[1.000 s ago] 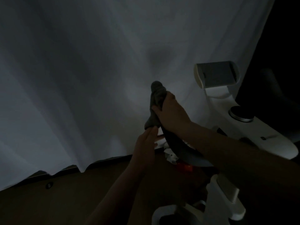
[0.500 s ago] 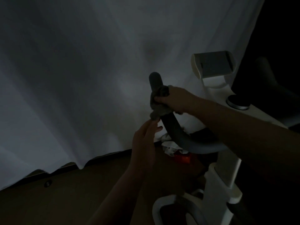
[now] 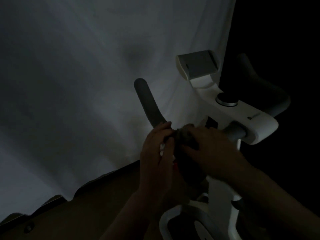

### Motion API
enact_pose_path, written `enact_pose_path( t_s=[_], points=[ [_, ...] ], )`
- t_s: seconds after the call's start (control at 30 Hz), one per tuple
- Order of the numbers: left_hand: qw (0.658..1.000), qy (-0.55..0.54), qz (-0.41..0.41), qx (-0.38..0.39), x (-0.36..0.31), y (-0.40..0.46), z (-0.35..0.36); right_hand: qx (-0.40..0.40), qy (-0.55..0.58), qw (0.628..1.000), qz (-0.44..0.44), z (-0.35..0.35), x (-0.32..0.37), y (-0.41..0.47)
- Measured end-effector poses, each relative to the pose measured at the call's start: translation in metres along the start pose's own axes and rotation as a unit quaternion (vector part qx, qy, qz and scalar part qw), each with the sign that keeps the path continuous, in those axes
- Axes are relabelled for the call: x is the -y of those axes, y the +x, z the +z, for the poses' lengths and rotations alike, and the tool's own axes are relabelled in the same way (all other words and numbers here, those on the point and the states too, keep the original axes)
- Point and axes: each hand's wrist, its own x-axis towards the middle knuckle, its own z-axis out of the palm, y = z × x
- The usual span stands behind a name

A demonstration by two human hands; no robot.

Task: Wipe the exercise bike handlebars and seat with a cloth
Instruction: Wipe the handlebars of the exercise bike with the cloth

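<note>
The room is dim. The white exercise bike (image 3: 258, 125) stands at the right, with a grey left handlebar horn (image 3: 147, 103) rising up and a right horn (image 3: 259, 84) in shadow. A dark grey cloth (image 3: 186, 137) is wrapped round the low bend of the left handlebar. My right hand (image 3: 213, 153) grips the cloth over the bar. My left hand (image 3: 155, 153) is just left of it, its fingers curled onto the cloth's edge and the bar. The seat is out of view.
A white curtain (image 3: 86, 84) hangs behind the bike down to a brown floor (image 3: 86, 213). A grey phone holder (image 3: 197, 66) and a round knob (image 3: 226, 99) sit on the bike's console. The white frame (image 3: 221, 205) runs down below my hands.
My right hand has slid the cloth down from the tip of the left horn to its low bend. My left hand rose to meet the cloth. The view shifted left.
</note>
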Motion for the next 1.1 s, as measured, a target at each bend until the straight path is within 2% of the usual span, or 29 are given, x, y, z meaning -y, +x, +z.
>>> enact_pose_path(
  t_s=[0.1, 0.17, 0.23, 0.3, 0.37, 0.43, 0.47, 0.57, 0.6, 0.63, 0.73, 0.87, 1.0, 1.1],
  points=[
    [0.994, -0.1, -0.042, 0.015, -0.002, -0.002, 0.004, -0.123, -0.06, 0.991, -0.006, 0.029, 0.009, -0.005],
    [0.996, -0.077, -0.03, 0.038, 0.0, -0.003, 0.002, -0.19, -0.062, 0.979, -0.032, 0.032, -0.013, -0.008],
    [0.995, -0.018, -0.001, 0.098, -0.003, -0.002, 0.002, -0.256, -0.03, 0.966, 0.028, 0.029, -0.033, -0.012],
    [0.99, 0.002, 0.005, 0.139, -0.01, -0.004, 0.005, -0.308, 0.045, 0.944, 0.107, 0.036, -0.024, -0.02],
    [0.99, -0.006, -0.018, 0.138, -0.019, -0.004, 0.01, -0.311, 0.092, 0.94, 0.105, 0.052, -0.004, -0.026],
    [0.992, -0.003, -0.013, 0.125, -0.023, -0.001, 0.014, -0.3, 0.07, 0.949, 0.074, 0.056, -0.007, -0.025],
    [0.991, 0.008, -0.002, 0.136, -0.025, 0.001, 0.014, -0.312, 0.053, 0.944, 0.092, 0.053, -0.021, -0.02],
    [0.982, 0.06, 0.041, 0.176, -0.018, 0.006, 0.023, -0.366, 0.09, 0.897, 0.23, 0.036, -0.048, -0.009],
    [0.98, 0.076, 0.055, 0.178, -0.017, 0.005, 0.027, -0.371, 0.098, 0.892, 0.238, 0.036, -0.044, -0.009],
    [0.976, 0.099, 0.084, 0.176, -0.015, 0.005, 0.029, -0.371, 0.089, 0.898, 0.218, 0.039, -0.037, -0.011],
    [0.979, 0.11, 0.058, 0.164, -0.02, 0.011, 0.037, -0.367, 0.053, 0.918, 0.137, 0.046, -0.044, -0.018],
    [0.966, 0.168, 0.067, 0.185, -0.025, 0.015, 0.046, -0.396, 0.108, 0.885, 0.221, 0.042, -0.058, -0.012],
    [0.978, 0.154, 0.034, 0.138, -0.024, 0.014, 0.051, -0.389, 0.087, 0.911, 0.104, 0.049, -0.05, -0.02],
    [0.969, 0.201, 0.057, 0.133, -0.024, 0.012, 0.053, -0.385, 0.092, 0.907, 0.148, 0.046, -0.062, -0.015]
  ],
)
